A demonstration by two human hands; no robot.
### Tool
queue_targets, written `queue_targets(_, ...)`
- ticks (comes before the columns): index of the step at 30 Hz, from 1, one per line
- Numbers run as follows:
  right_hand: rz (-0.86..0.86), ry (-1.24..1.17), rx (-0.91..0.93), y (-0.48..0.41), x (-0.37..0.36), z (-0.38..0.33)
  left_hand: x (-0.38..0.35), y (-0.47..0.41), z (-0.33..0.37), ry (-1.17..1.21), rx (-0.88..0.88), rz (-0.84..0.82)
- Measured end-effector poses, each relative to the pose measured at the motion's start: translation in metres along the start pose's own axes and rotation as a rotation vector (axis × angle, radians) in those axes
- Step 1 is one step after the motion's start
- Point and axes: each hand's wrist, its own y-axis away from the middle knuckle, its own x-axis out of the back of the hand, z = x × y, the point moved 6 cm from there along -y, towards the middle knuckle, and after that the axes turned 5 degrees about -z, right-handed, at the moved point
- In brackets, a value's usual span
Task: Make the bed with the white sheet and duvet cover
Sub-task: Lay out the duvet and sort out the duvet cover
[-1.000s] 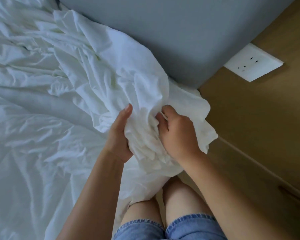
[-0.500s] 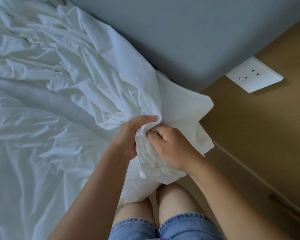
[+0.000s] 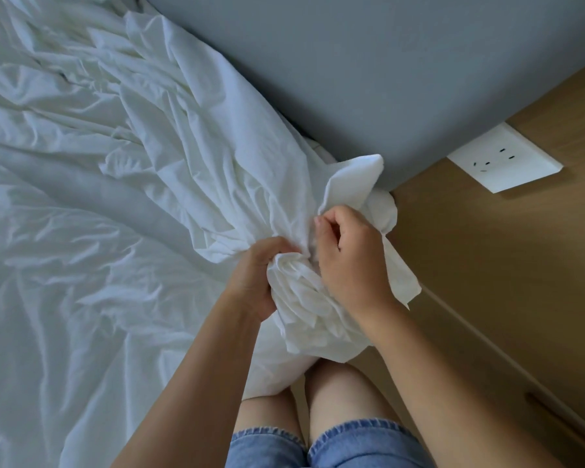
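Bedding: one end of a thin white cloth, sheet or duvet cover cannot be told, is gathered into tight pleats at the bed's corner, just below the grey headboard. The left hand is clenched round the pleated bunch. The right hand grips it from the opposite side, fingers curled into the folds. Loose flaps stand up above the right hand. The remaining cloth fans out in long creases over a second rumpled white layer on the bed. The headboard is smooth and matte. A wood-grain wall panel carries a flat rectangular white socket plate. Frayed denim hems are visible below.
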Motion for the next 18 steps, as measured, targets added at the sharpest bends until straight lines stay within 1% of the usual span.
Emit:
queue_targets(1, 0.057, 0.068, 0.080, 0.002, 0.002, -0.008, 0.000, -0.001, -0.001, -0.009, -0.003, -0.005)
queue_targets(2, 0.079, 0.125, 0.151, 0.005, 0.002, -0.014, -0.002, -0.001, -0.001, -0.012, -0.006, -0.011)
queue_targets(3, 0.056, 0.151, 0.209, 0.008, -0.002, -0.017, -0.002, -0.002, -0.002, -0.018, -0.007, -0.018)
queue_targets(4, -0.001, 0.136, 0.240, 0.012, -0.007, -0.018, -0.003, -0.002, -0.003, -0.015, -0.010, -0.027)
queue_targets(5, -0.086, 0.086, 0.220, 0.013, -0.013, -0.017, -0.003, -0.003, -0.005, -0.011, -0.020, -0.039)
queue_targets(7, -0.248, -0.053, 0.062, 0.010, -0.019, -0.005, -0.005, -0.003, -0.007, 0.023, -0.047, -0.082)
queue_targets(8, -0.284, -0.096, -0.009, 0.006, -0.020, -0.001, -0.007, -0.002, -0.007, 0.059, -0.052, -0.119)
queue_targets(10, -0.297, -0.093, -0.060, -0.001, -0.019, 0.003, -0.010, 0.000, -0.005, 0.110, -0.059, -0.200)
queue_targets(13, -0.320, -0.058, -0.044, -0.005, -0.026, -0.006, -0.014, 0.000, -0.004, 0.116, -0.051, -0.266)
queue_targets(16, -0.408, -0.193, -0.052, -0.004, -0.034, -0.015, -0.014, -0.001, -0.002, 0.192, -0.063, -0.265)
queue_targets(18, -0.416, -0.306, -0.082, -0.002, -0.029, -0.014, -0.015, -0.002, -0.001, 0.196, -0.067, -0.265)
